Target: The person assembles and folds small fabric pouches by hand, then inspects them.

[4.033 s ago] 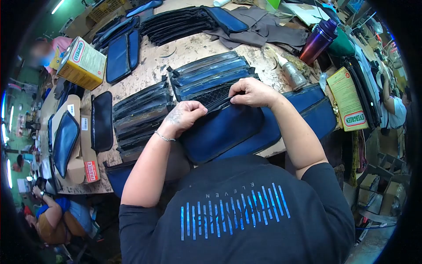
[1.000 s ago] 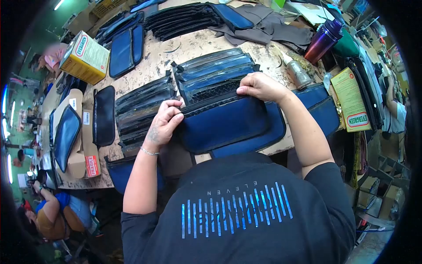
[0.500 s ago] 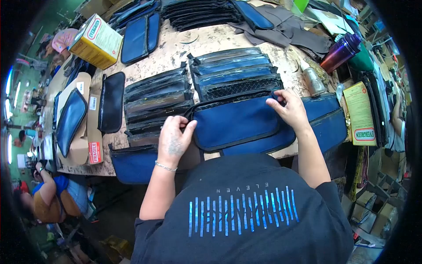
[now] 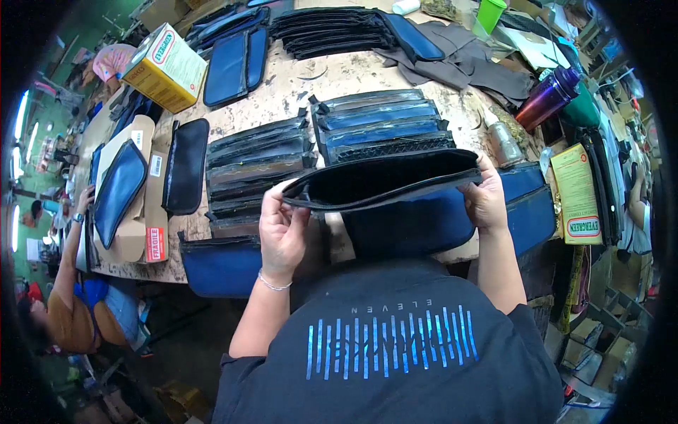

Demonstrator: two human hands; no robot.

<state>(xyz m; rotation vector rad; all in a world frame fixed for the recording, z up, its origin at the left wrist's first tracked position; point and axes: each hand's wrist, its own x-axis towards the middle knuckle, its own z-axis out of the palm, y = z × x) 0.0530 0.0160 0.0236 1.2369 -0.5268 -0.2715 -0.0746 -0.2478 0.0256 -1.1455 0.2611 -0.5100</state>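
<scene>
A dark zippered pouch (image 4: 392, 178) is raised above the table edge, its long mouth gaping and its black inside showing. My left hand (image 4: 282, 230) pinches its left end between thumb and fingers. At the other end my right hand (image 4: 487, 198) grips the corner the same way. Blue pouch panels (image 4: 409, 230) lie below it at the table's edge. Just beyond are overlapping rows of pouches with rough black edges, one stack (image 4: 261, 166) on the left and another (image 4: 381, 116) on the right.
On the table (image 4: 275, 88) stand a yellow Evergreen can (image 4: 166, 67), a glue bottle (image 4: 503, 141) and a purple flask (image 4: 547, 99). A second yellow can (image 4: 575, 191) is at right. Cardboard (image 4: 145, 191) with a blue pouch lies left, where another person's arm (image 4: 70, 244) reaches in.
The pouch has been lifted and tilted, and its mouth now gapes toward me. Both hands have shifted to its end corners. The person at left has stretched an arm to the cardboard.
</scene>
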